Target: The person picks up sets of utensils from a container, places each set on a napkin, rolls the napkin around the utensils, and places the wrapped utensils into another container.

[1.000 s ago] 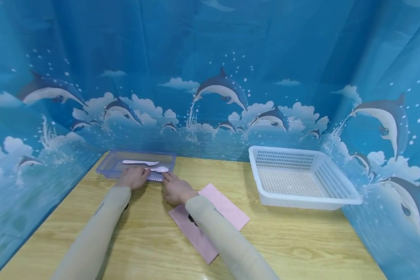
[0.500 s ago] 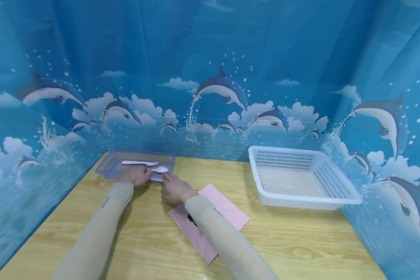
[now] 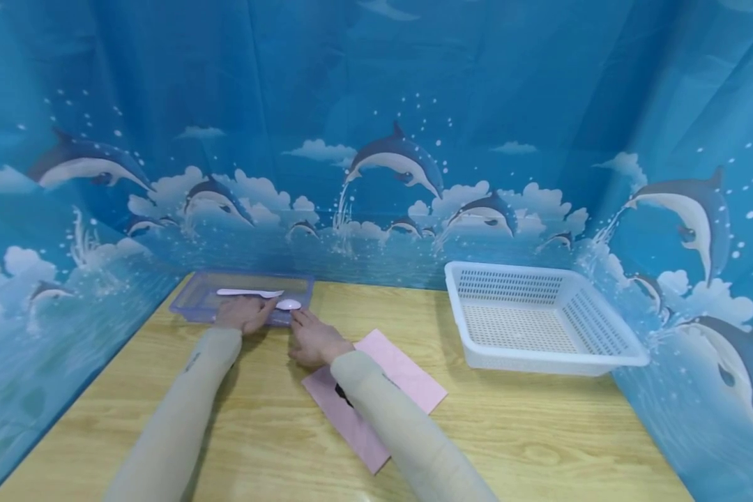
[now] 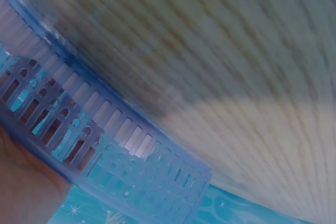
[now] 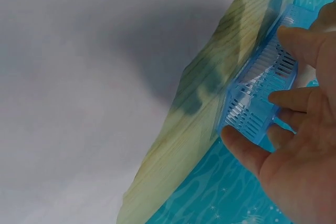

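Observation:
My left hand [image 3: 246, 314] reaches over the near rim of a clear purple-blue plastic tray [image 3: 194, 303]. Its fingers lie over the handle of a white plastic spoon [image 3: 288, 305], so most of that handle is hidden. Behind the spoon, a white plastic fork [image 3: 247, 291] lies in the tray. Part of the left hand [image 4: 26, 182] shows beside the slotted tray wall [image 4: 121, 129] in the left wrist view. My right hand [image 3: 316, 339] is at the tray's near right corner. In the right wrist view its fingers [image 5: 244, 148] are spread, with fingertips at the tray wall [image 5: 252, 98].
A pink folded sheet [image 3: 408, 369], cloth or paper, lies under the right forearm. To the right stands a white perforated basket [image 3: 542, 362]. The wooden table [image 3: 514, 432] meets a blue dolphin-print curtain [image 3: 376, 90] at the back and sides.
My left hand has slid slightly right along the spoon, covering more of its handle. The right hand stays at the tray corner. The spoon and fork have hardly moved.

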`<state>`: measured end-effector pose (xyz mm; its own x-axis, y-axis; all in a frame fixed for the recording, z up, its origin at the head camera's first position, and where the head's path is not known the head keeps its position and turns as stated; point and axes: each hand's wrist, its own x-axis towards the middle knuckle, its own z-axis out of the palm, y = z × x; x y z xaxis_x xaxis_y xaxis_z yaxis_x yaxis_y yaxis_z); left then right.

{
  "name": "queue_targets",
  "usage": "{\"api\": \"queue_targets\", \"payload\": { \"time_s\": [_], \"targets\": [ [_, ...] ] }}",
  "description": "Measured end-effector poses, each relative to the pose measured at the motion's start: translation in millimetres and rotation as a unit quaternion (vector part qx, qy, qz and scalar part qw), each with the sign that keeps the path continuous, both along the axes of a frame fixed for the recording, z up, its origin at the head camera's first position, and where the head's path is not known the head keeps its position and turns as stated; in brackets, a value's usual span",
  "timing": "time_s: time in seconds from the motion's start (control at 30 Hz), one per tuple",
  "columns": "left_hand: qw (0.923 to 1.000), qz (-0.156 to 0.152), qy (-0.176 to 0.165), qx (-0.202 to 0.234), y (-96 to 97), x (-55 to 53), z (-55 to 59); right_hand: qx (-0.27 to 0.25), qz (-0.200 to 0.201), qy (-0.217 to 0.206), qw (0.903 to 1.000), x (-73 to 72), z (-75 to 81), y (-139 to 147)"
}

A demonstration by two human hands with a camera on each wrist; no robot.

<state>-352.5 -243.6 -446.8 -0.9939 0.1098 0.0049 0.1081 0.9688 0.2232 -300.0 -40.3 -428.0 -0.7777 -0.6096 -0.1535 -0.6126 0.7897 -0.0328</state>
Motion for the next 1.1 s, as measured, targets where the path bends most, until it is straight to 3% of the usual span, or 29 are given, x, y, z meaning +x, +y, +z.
{"api": "queue_targets", "payload": {
  "time_s": [0.5,0.97,1.1],
  "targets": [
    [1.0,-0.008,-0.003,0.002,-0.7,-1.6,0.1,-0.01,0.002,-0.003,0.9999,2.4,0.4,1.8],
    [0.9994,0.0,0.026,0.022,-0.5,-2.3,-2.5,-0.043,0.001,0.028,0.9987,3.6,-5.6,1.6],
    [0.998,0.009,0.057,0.027,-1.9,-2.3,-4.2,-0.044,-0.003,0.019,0.9989,4.3,-5.3,1.4]
  ]
}}
